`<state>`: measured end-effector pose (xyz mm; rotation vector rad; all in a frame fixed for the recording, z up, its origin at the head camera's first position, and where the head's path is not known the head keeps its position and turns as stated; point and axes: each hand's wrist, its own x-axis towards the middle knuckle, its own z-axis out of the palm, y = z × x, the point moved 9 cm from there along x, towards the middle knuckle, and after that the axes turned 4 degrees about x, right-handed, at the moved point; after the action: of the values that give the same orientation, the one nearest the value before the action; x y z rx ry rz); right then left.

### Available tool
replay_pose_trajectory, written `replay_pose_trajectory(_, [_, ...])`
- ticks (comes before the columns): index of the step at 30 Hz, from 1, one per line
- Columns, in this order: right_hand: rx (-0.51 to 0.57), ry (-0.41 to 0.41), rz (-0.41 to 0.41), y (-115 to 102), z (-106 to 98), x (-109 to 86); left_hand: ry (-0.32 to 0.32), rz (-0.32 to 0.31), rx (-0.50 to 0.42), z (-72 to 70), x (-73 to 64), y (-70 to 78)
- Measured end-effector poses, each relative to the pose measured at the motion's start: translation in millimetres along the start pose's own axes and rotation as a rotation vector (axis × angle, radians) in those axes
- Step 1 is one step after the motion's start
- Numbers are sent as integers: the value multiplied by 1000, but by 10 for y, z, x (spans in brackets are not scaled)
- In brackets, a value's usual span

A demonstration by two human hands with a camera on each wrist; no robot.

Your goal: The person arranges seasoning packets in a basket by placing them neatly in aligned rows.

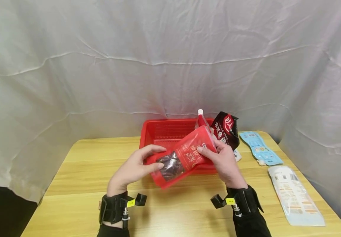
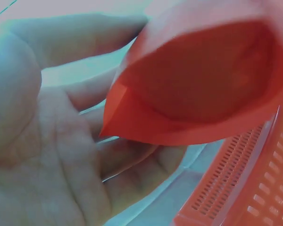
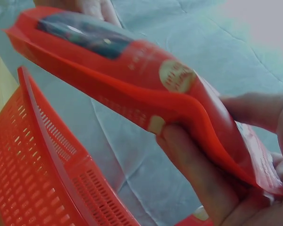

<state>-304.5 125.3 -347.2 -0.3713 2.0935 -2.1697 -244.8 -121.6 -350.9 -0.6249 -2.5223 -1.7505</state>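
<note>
A red pouch of dried chili peppers [image 1: 196,141] is held at a slant over the front of a red plastic basket [image 1: 155,129]. Dark contents show through its clear window [image 1: 171,167]. My left hand [image 1: 130,172] grips the lower left end, thumb on the front and fingers at the far side. The upper right end is pinched by my right hand [image 1: 228,163], its thumb across the printed front. In the left wrist view the pouch's folded-in bottom [image 2: 203,75] faces the camera. The right wrist view shows fingers along the side of the pouch [image 3: 146,87].
A black printed pouch [image 1: 228,126] and a red pouch with a white cap [image 1: 200,112] stand at the basket's right end. On the wooden table [image 1: 90,177] to the right lie a light-blue spouted pouch [image 1: 260,149] and a pale, flat package [image 1: 296,197]. Grey cloth [image 1: 170,85] hangs behind.
</note>
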Motion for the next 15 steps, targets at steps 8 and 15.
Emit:
replay_pose_trajectory(8, [19, 121, -70, -193, -10, -47, 283, -42, 44, -223, 29, -59])
replay_pose_trajectory(15, [-97, 208, -170, -424, 19, -13, 443, -85, 80, -349, 13, -161])
